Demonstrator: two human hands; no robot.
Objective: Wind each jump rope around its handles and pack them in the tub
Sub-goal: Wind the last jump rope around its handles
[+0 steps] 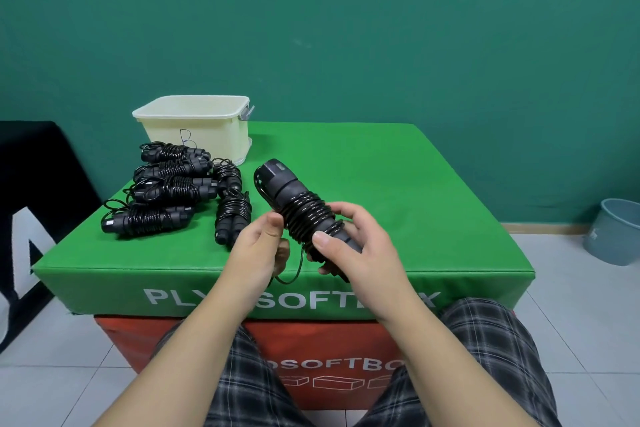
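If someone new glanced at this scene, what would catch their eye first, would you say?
First, the black jump rope bundle at centre, gripped by the right hand while the left hand pinches its loose end. Then the pile of wound black ropes on the bright green padded box, before the cream plastic tub.

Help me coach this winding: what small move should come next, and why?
Probably tuck the loose rope end under the coils: the right hand grips the nearly wound jump rope, and the left hand pinches the last hanging loop.
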